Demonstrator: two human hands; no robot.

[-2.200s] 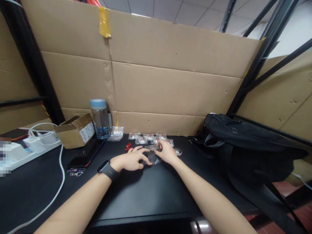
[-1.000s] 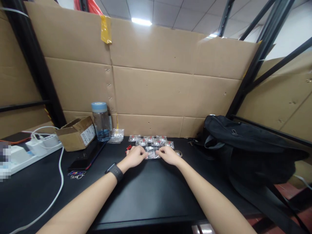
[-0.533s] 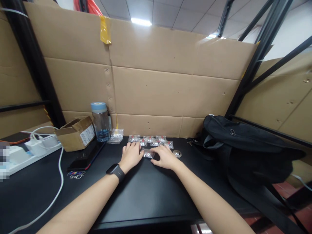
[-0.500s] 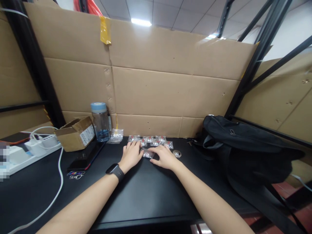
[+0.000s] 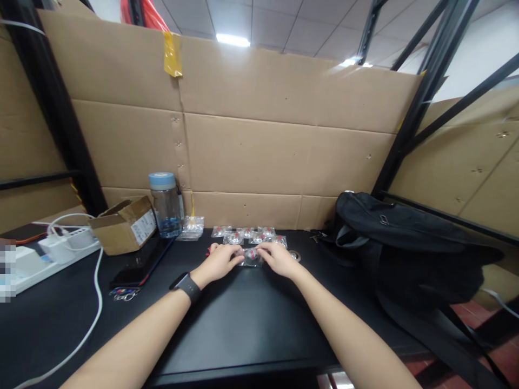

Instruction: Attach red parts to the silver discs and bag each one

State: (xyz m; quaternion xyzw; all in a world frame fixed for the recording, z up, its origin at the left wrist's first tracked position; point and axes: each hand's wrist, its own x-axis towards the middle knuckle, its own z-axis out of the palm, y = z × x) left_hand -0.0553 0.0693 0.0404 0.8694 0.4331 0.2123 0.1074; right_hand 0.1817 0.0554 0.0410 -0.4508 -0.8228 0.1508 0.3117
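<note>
A small clear plastic packet [image 5: 252, 257] with a red mark and a round, shiny content lies low over the black tabletop, between my two hands. My left hand [image 5: 220, 263], with a dark watch on its wrist, is closed on the packet's left edge. Something small and red [image 5: 209, 250] shows beside its curled fingers, too small to name. My right hand [image 5: 279, 259] pinches the packet's right edge. Just behind the hands, several similar packets [image 5: 234, 237] lie in two rough rows. A roll of tape [image 5: 295, 255] is partly hidden behind my right hand.
Left stand a water bottle [image 5: 164, 208], an open cardboard box [image 5: 124, 227], a dark flat device [image 5: 138, 265], keys [image 5: 125, 294] and a white power strip [image 5: 60, 256] with a cable. Flat clear bags [image 5: 192, 227] lie near the bottle. A black bag [image 5: 405, 248] fills the right side.
Both hands have closed in on the front packet, which now lies flatter with its red mark visible. My left hand has turned and drawn back from the rear packets, uncovering them.
</note>
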